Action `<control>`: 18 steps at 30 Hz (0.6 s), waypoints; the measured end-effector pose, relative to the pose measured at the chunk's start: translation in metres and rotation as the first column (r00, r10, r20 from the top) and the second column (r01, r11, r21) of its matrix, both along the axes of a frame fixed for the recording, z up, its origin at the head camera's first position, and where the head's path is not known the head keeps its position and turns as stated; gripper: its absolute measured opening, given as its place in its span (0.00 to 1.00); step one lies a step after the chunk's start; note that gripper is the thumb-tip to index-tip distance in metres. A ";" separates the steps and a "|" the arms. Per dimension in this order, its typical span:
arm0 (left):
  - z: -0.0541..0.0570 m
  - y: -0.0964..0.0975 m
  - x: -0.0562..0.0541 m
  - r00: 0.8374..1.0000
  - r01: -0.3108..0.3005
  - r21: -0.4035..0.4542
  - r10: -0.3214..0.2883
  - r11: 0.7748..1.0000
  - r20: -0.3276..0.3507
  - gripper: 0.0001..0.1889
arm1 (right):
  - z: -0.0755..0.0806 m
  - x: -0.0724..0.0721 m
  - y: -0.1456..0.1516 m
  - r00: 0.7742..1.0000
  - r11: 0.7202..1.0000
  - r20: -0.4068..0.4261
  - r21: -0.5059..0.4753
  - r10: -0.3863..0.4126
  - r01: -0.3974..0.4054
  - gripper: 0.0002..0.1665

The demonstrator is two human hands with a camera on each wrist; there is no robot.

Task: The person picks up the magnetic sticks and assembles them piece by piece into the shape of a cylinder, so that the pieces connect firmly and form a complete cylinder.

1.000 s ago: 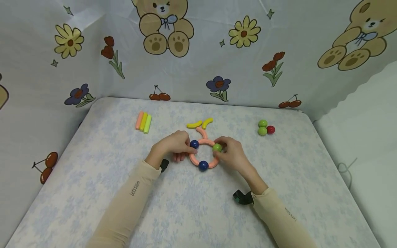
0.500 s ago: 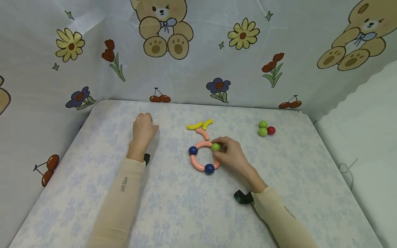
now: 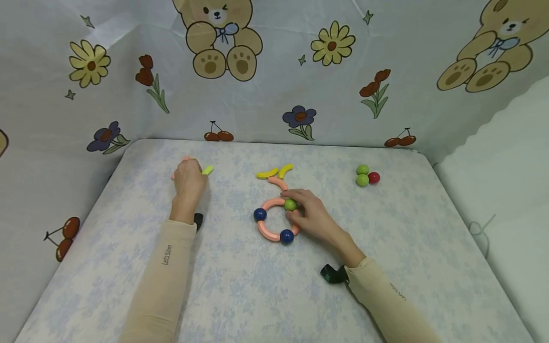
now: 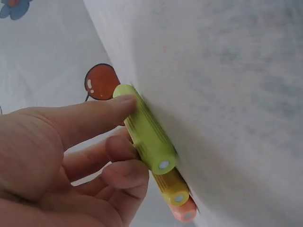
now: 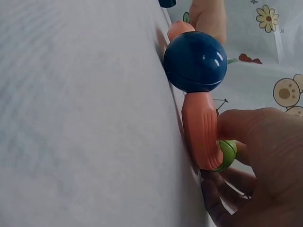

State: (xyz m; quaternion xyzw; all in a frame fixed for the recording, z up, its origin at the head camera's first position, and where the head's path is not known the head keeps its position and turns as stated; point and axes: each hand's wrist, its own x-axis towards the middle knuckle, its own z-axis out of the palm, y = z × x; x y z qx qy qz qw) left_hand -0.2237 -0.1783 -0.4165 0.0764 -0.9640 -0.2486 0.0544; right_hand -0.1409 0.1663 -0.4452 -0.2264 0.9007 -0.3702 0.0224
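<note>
My left hand (image 3: pixel 188 180) pinches a yellow-green magnetic rod (image 4: pixel 149 132) between thumb and fingers at the table's far left. Beside that rod lie a yellow rod (image 4: pixel 174 187) and a pink rod (image 4: pixel 184 210), partly covered by the hand. In the middle, my right hand (image 3: pixel 312 213) holds a green ball (image 3: pixel 290 205) with thumb and fingers on either side. This ball belongs to a ring of curved pink pieces (image 3: pixel 269 232) and two dark blue balls (image 3: pixel 259 214), (image 3: pixel 287 236). Part of the ring's right side is hidden by the hand.
Behind the ring lies another curved pink piece (image 3: pixel 278 183), with two curved yellow pieces (image 3: pixel 268 174) near its far end. Two green balls (image 3: pixel 362 180) and a red ball (image 3: pixel 374 177) sit together at the right. A patterned cloth (image 3: pixel 266 105) hangs behind the table.
My left hand has left the ring, moved to the far left and taken hold of the yellow-green rod. The right hand stays on the green ball; the ring has turned and shifted slightly.
</note>
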 end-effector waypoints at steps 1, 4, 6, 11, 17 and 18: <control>0.000 0.000 0.000 1.000 0.016 -0.012 -0.016 1.000 0.011 0.06 | 0.000 0.000 0.000 1.000 1.000 -0.003 0.007 0.003 -0.003 0.31; 0.002 0.003 0.000 0.995 0.082 -0.028 -0.081 0.996 0.056 0.05 | -0.002 0.000 0.002 1.000 1.000 -0.006 0.016 0.010 -0.010 0.32; 0.005 0.007 0.001 0.988 0.129 0.035 -0.131 0.991 0.080 0.04 | -0.003 0.000 0.001 1.000 1.000 -0.002 0.013 0.006 -0.006 0.32; 0.024 0.024 0.006 0.929 0.333 0.348 -0.367 0.876 0.037 0.11 | -0.005 -0.001 0.000 0.998 0.997 -0.021 -0.037 -0.062 0.061 0.26; 0.045 0.055 0.019 0.756 0.621 0.441 -0.644 0.648 -0.117 0.13 | -0.008 -0.004 0.003 0.986 0.986 -0.037 -0.050 -0.160 0.158 0.22; 0.047 0.059 0.020 0.732 0.649 0.432 -0.668 0.626 -0.131 0.13 | -0.008 -0.005 0.004 0.986 0.985 -0.036 -0.049 -0.164 0.162 0.22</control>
